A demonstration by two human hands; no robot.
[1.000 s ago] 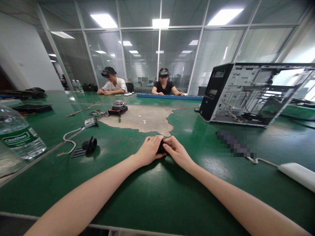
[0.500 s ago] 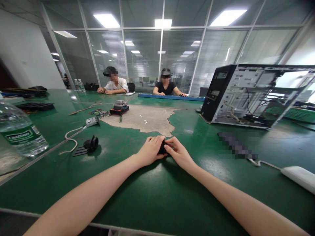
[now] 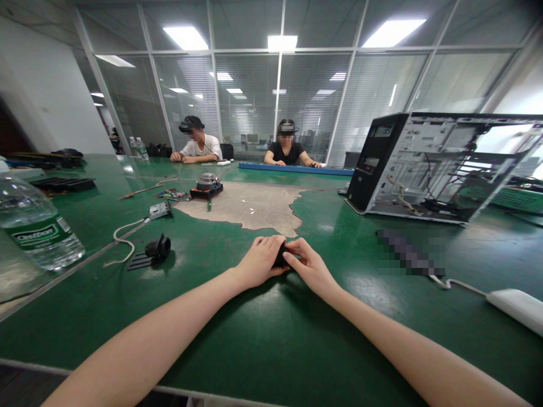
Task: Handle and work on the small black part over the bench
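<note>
Both my hands meet over the green tabletop (image 3: 237,345), closed around a small black object (image 3: 280,260). My left hand (image 3: 262,261) wraps its fingers over the top and left side of it. From the right, my right hand (image 3: 307,263) grips it between thumb and fingers. Most of the object is covered, so I cannot make out its kind. A black plastic part (image 3: 158,249) with a round collar and flat prongs lies on the table to the left of my hands.
At the left stands a water bottle (image 3: 40,232). An opened computer case (image 3: 382,164) is at the right, with a pixelated dark item (image 3: 407,251) and a white power strip (image 3: 515,305) nearer. Farther back is a cooling fan assembly (image 3: 207,185). Two people sit across the table.
The view has shifted very slightly. My hands keep their hold on the small black object, with hardly any movement of the fingers.
</note>
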